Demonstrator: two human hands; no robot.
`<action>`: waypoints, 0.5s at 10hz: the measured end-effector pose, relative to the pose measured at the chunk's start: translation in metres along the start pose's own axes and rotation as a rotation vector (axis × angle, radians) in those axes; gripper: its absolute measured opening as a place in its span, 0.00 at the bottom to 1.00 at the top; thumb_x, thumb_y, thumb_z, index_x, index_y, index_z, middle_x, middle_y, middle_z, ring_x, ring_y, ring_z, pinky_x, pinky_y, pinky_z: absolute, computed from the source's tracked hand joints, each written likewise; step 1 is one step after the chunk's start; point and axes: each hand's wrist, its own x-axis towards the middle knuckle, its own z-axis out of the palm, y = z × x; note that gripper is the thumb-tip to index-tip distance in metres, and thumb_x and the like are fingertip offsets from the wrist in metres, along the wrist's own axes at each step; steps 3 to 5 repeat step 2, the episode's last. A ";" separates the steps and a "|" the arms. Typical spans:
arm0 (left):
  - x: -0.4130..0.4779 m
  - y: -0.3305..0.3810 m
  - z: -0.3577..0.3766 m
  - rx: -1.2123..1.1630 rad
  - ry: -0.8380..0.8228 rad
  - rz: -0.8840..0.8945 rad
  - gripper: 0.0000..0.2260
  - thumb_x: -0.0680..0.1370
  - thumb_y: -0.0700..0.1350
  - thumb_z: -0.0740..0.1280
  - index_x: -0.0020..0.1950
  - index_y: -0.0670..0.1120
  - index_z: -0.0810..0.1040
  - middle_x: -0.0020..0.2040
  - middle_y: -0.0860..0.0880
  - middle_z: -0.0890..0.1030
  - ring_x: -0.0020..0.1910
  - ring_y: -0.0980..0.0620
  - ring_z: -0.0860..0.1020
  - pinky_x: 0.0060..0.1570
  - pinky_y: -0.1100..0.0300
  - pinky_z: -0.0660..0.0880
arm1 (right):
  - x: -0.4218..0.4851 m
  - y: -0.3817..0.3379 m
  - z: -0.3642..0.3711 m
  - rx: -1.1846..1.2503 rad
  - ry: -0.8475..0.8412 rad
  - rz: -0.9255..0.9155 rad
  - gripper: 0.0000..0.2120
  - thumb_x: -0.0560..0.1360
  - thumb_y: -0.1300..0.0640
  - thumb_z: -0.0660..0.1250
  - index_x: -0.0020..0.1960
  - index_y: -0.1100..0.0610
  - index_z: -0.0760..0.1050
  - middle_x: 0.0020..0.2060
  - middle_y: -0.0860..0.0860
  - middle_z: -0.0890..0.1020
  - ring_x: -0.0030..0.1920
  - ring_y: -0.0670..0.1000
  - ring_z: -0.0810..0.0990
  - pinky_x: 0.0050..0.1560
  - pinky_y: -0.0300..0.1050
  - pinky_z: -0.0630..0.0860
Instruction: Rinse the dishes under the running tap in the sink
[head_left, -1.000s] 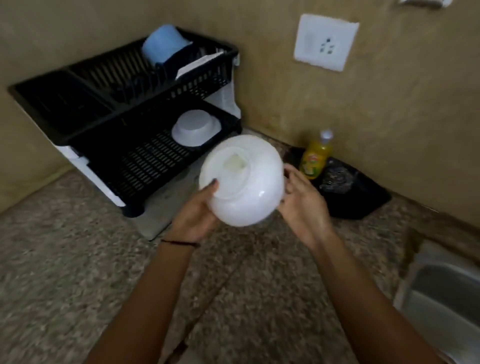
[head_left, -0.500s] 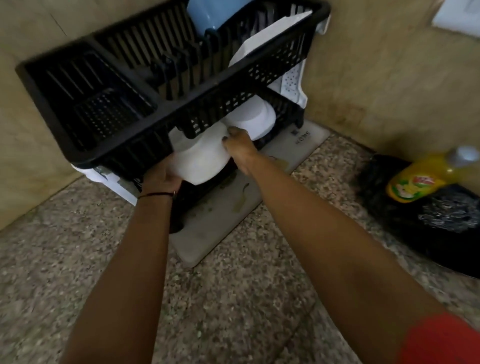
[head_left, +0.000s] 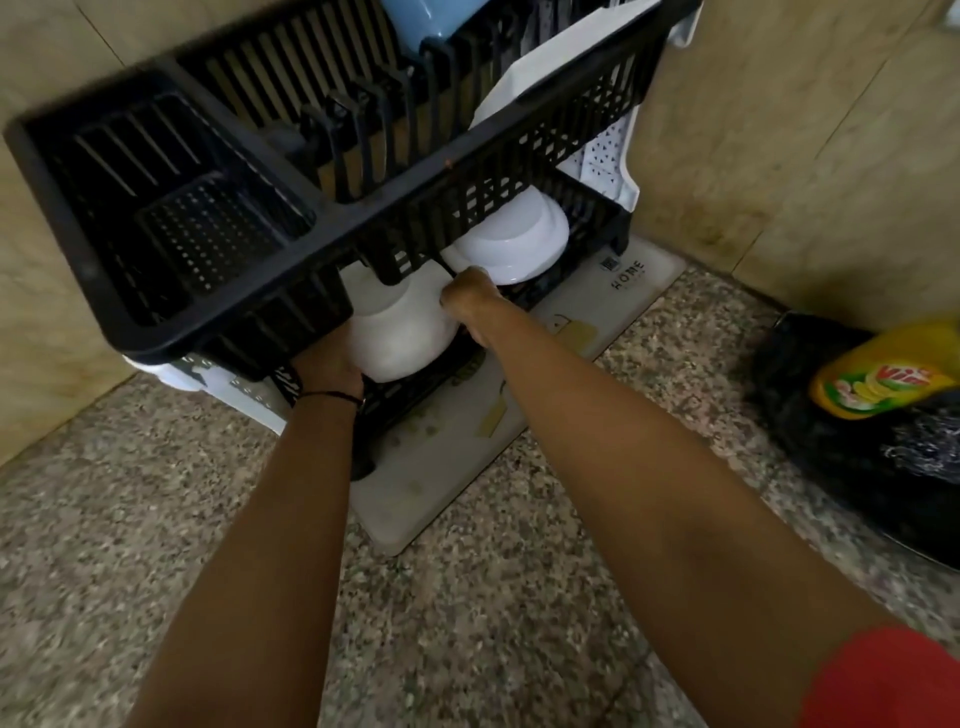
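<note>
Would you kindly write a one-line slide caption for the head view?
Left hand and right hand hold a white bowl in the lower tier of the black rack, beside a second bowl.

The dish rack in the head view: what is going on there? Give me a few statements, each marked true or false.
1. Both the left hand and the right hand hold a white bowl at the lower tier of the black dish rack. True.
2. That bowl is the only dish on the lower tier. False: a second bowl, bottom up, lies just to its right.
3. A blue cup sits in the upper tier. True.
4. The yellow bottle stands in the upper tier. False: it is off to the right, away from the rack.
</note>
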 end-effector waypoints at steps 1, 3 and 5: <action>-0.011 0.002 0.007 0.101 0.100 0.132 0.23 0.80 0.42 0.65 0.73 0.37 0.65 0.72 0.43 0.69 0.69 0.47 0.70 0.65 0.63 0.66 | -0.010 0.001 -0.004 0.037 0.021 -0.019 0.14 0.79 0.65 0.54 0.63 0.68 0.68 0.58 0.60 0.75 0.55 0.55 0.75 0.56 0.46 0.74; -0.019 0.003 0.007 0.261 0.125 0.143 0.27 0.79 0.46 0.67 0.74 0.37 0.63 0.73 0.41 0.68 0.71 0.45 0.68 0.71 0.58 0.63 | -0.017 0.008 -0.007 0.087 0.090 -0.058 0.13 0.79 0.67 0.54 0.38 0.58 0.67 0.37 0.53 0.71 0.37 0.48 0.70 0.43 0.40 0.74; -0.019 0.003 0.007 0.261 0.125 0.143 0.27 0.79 0.46 0.67 0.74 0.37 0.63 0.73 0.41 0.68 0.71 0.45 0.68 0.71 0.58 0.63 | -0.017 0.008 -0.007 0.087 0.090 -0.058 0.13 0.79 0.67 0.54 0.38 0.58 0.67 0.37 0.53 0.71 0.37 0.48 0.70 0.43 0.40 0.74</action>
